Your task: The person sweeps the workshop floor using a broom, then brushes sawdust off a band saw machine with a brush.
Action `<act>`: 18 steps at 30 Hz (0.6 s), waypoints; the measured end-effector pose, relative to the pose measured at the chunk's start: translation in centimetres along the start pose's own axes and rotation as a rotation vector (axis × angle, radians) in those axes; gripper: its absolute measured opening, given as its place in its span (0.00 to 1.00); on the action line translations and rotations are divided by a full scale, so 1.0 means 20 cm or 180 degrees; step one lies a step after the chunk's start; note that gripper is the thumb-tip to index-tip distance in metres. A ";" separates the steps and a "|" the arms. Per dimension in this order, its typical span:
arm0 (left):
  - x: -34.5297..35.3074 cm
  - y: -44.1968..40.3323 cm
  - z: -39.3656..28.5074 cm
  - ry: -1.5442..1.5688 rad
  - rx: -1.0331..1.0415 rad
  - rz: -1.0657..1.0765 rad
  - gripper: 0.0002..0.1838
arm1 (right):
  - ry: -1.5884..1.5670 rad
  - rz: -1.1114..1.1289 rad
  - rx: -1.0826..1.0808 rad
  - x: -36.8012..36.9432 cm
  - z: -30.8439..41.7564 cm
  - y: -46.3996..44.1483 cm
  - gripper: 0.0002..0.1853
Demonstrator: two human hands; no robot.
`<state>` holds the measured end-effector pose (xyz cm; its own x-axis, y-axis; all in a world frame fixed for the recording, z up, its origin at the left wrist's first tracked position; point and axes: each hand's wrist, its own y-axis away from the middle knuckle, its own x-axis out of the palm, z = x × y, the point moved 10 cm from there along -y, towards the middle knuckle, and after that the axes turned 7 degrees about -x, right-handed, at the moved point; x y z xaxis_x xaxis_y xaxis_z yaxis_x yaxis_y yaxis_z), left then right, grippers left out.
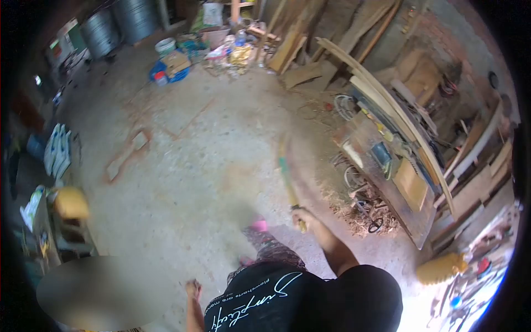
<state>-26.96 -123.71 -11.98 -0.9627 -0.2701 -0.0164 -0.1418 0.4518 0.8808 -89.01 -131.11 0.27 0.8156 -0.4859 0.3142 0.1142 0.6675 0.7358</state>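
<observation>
My right hand (304, 217) is closed around a long yellowish stick (291, 191) with a green band partway along it. The stick points forward over the concrete floor; its far end is blurred, so I cannot tell what kind of tool it is. Down by my left side hangs my left hand (193, 289), fingers curled in, with nothing showing in it. Below me are my black shirt, patterned trousers and a pink shoe (259, 225) on the floor.
At right, a wooden workbench (401, 207) holds boards, with wood shavings (354, 213) and a wheel beneath. Planks lean on the back wall. A yellow jerrycan (72, 203) stands left, another yellow container (441, 269) lower right. Buckets and bags sit at the back; metal drums (135, 21) stand far left.
</observation>
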 end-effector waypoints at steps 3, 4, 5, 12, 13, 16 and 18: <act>0.97 0.34 -1.00 -0.0354 0.1058 0.0526 0.10 | -0.0338 0.0348 -0.0447 0.28 0.15 0.20 0.08; 1.33 0.58 -1.31 -0.0471 0.1493 0.0944 0.09 | -0.0244 0.0453 -0.0421 0.36 0.18 0.23 0.07; 1.64 0.77 -1.56 -0.0562 0.1845 0.1333 0.09 | -0.0139 0.0570 -0.0415 0.42 0.23 0.21 0.07; 2.67 2.76 -2.29 -0.1181 0.3843 0.4448 0.10 | -0.1061 0.0878 0.0751 0.09 -0.12 -0.59 0.09; 2.67 2.98 -2.32 -0.0481 0.3608 0.5656 0.06 | -0.0425 0.0351 0.0451 -0.10 -0.19 -0.71 0.11; 2.65 3.17 -2.38 0.0581 0.3242 0.6860 0.08 | 0.2101 -0.1501 -0.0255 -0.21 0.10 -0.35 0.16; 2.64 3.18 -2.40 0.0659 0.2998 0.7194 0.08 | 0.2332 -0.2046 -0.0517 -0.17 0.18 -0.21 0.24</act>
<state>-75.76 -149.95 65.91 0.2725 0.9141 0.3002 0.5250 0.1202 -0.8425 -94.43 -134.31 -1.73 0.7144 -0.3502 -0.6057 0.6902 0.4949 0.5279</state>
